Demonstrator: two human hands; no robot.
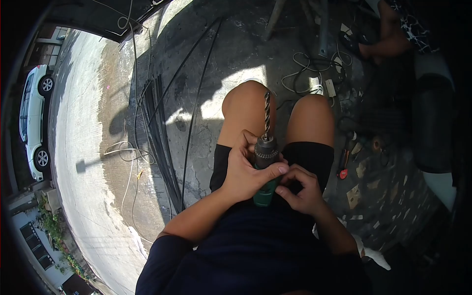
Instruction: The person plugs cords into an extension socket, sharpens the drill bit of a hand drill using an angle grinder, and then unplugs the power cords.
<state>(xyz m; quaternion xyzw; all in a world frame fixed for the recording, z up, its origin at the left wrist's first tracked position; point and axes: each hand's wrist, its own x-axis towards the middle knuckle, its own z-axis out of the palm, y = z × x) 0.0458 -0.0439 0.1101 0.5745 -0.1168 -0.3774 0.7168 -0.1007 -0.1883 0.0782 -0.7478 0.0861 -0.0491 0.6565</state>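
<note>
The drill (pixel 264 197), green in the body, stands between the person's thighs in front of the dark shirt, with its nose pointing away from the body. The chuck (pixel 266 150), a toothed collar, serves as the holder: seated in its mouth is a spiral drill bit (pixel 267 114), whose free end lies between the two knees. The left hand (pixel 247 171) is clamped on the drill, fingers at the chuck and thumb across the body just behind it. The right hand (pixel 304 191) is curled beside the drill body, near the left thumb; whether it grips anything cannot be told. On the floor (pixel 241 44), dark bars (pixel 161 142) lie to the left and a red-ended tool (pixel 343 173) to the right.
</note>
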